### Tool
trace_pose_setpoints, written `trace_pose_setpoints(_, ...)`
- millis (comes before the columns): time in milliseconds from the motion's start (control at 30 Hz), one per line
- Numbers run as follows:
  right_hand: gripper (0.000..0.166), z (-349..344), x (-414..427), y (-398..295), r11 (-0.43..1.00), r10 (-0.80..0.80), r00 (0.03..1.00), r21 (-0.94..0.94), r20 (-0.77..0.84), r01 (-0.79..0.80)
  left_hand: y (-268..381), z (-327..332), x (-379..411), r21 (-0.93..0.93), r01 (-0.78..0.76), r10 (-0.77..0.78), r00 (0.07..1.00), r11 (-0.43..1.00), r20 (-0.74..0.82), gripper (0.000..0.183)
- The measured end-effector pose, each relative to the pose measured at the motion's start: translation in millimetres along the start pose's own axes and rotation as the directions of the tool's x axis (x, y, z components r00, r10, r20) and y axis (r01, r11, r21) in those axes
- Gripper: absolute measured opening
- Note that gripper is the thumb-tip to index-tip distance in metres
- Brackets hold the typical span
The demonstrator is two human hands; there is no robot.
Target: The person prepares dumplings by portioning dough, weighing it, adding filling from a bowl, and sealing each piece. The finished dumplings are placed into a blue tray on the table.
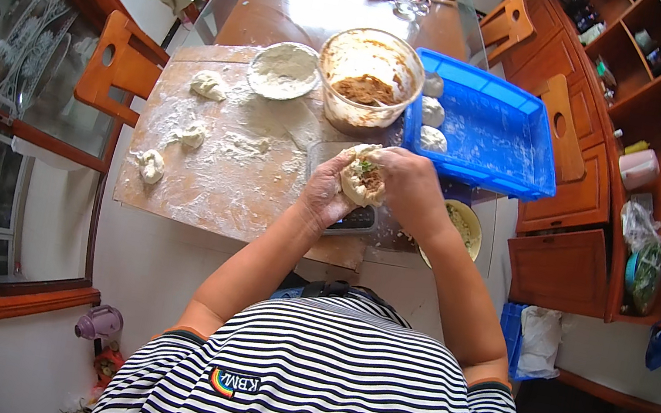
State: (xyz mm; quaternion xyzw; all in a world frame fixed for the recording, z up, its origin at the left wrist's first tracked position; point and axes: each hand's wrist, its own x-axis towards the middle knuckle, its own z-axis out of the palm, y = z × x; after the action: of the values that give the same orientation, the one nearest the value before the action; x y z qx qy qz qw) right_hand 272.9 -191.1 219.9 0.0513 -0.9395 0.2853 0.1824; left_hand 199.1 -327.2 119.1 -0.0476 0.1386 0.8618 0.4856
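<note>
My left hand (325,191) cups an open dough wrapper (353,185) from the left side. Brown filling and bits of chopped green show in its mouth. The fingers of my right hand (411,186) pinch the wrapper's right rim; the fingertips are partly hidden. Both hands are above a kitchen scale (356,223), largely covered by them. Just beyond stands a plastic tub (362,120) with brown filling (364,88) inside. To its left is a bowl of flour (285,70). Several dough pieces, among them a lump (209,85), lie on the floured board (206,198).
A blue plastic crate (483,127) at the right holds round dough balls (432,139) along its left side. A yellow bowl (466,227) with chopped green filling is partly behind my right forearm. Wooden chairs (119,66) flank the table; cabinets (573,183) line the right.
</note>
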Motion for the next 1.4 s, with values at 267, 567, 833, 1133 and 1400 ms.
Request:
trace_pose_setpoints(267,0.051,33.7,-11.5,-33.7,0.940,0.302,0.943,0.212,-0.142,-0.269,33.3,11.0,-21.0,-0.038,-0.235,0.234,0.972,0.971,-0.023,0.040)
trace_pose_setpoints(567,0.035,68.8,10.8,-56.0,0.986,0.038,0.972,0.168,-0.233,0.002,61.9,16.9,-46.0,0.191,-0.466,0.485,0.872,0.864,-0.063,0.032)
trace_pose_setpoints(833,0.030,58.7,14.3,-38.8,0.259,0.401,0.868,0.872,0.294,-0.415,63.5,21.9,-54.0,0.295,-0.362,0.396,0.916,0.884,-0.061,0.032)
trace_pose_setpoints(1133,0.020,41.6,13.5,-32.5,0.223,0.390,0.865,0.879,0.316,-0.422,60.9,27.9,-50.8,0.327,-0.300,0.300,0.953,0.896,0.050,0.036)
trace_pose_setpoints(1400,0.021,41.3,5.2,-35.9,0.698,0.338,0.941,0.674,-0.012,-0.242,59.3,33.9,-48.9,0.323,-0.149,0.157,0.988,0.935,0.001,0.034)
